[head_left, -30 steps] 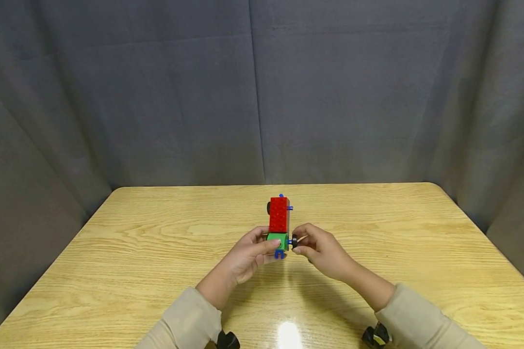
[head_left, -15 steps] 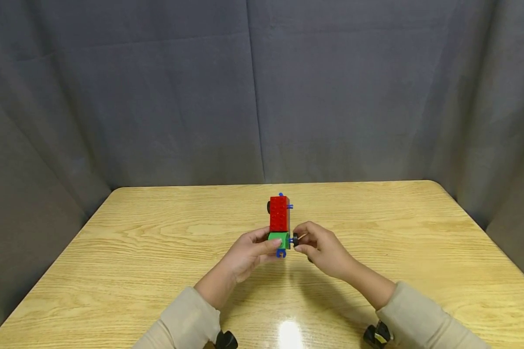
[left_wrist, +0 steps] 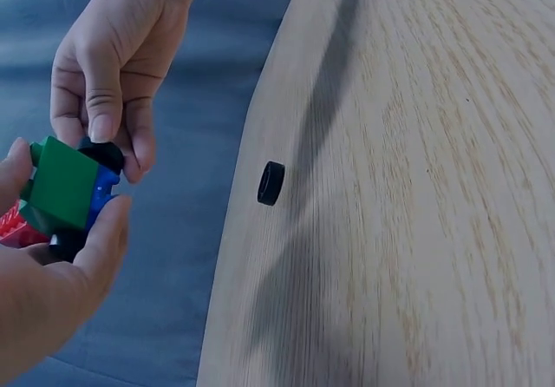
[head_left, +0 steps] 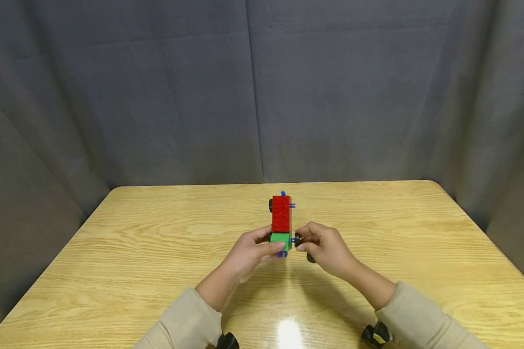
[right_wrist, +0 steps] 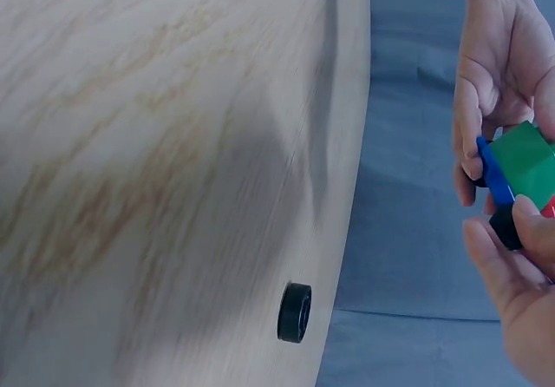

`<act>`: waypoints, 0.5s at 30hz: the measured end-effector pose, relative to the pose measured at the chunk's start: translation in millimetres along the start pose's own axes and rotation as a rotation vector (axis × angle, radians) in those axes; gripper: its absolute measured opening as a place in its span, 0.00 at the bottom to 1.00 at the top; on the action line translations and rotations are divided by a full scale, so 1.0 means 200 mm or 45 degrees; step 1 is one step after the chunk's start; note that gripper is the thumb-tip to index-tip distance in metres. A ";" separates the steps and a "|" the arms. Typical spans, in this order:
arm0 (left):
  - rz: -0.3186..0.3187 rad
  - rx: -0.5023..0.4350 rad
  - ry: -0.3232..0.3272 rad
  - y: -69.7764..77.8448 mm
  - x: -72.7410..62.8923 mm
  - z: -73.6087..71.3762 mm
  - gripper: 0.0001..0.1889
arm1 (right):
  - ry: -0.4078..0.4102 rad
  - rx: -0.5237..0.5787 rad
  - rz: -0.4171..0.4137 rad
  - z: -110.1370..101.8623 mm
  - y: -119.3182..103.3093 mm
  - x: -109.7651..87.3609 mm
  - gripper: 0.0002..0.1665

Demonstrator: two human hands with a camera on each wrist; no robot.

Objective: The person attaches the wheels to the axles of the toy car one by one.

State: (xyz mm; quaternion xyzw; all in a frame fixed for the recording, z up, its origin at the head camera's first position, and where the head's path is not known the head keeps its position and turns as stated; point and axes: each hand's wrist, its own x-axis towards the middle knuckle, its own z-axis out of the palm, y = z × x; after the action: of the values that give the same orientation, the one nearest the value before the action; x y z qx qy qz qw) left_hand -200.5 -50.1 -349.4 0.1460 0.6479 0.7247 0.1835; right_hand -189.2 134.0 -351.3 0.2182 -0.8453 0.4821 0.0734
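Toy vehicle [head_left: 281,213], red and green blocks, held above a wooden table [head_left: 135,266], between both hands. Left hand [head_left: 246,254] grips the green end, thumb across it. Right hand [head_left: 332,249] pinches a black wheel [head_left: 298,239] at a blue axle [head_left: 292,240]. Loose wheel [left_wrist: 271,184] on the table — right hand partly blocks it from the head view. Grey curtain [head_left: 179,97] behind.

The person's left hand [head_left: 248,253] grips the toy [head_left: 281,214]; the right hand [head_left: 327,245] pinches at its right side, both forearms [head_left: 368,286] slanting in toward it.
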 end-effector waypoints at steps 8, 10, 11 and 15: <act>0.001 0.015 0.052 0.00 -0.01 0.01 0.26 | 0.056 -0.017 0.025 0.02 0.00 0.00 0.12; 0.006 0.017 0.059 0.00 -0.01 0.01 0.26 | 0.064 -0.008 0.024 0.02 0.00 0.00 0.11; 0.009 0.016 0.061 0.01 -0.01 0.01 0.26 | 0.071 -0.004 0.025 0.02 0.00 0.01 0.11; 0.012 0.017 0.063 0.01 -0.01 0.01 0.26 | 0.092 0.004 0.021 0.02 -0.01 0.01 0.11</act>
State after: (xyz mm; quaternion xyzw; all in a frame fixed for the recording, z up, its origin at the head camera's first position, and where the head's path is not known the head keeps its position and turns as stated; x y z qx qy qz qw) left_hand -198.8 -49.4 -346.7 0.1323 0.6562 0.7247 0.1632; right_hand -189.6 128.4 -351.6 0.1937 -0.8431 0.4917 0.0996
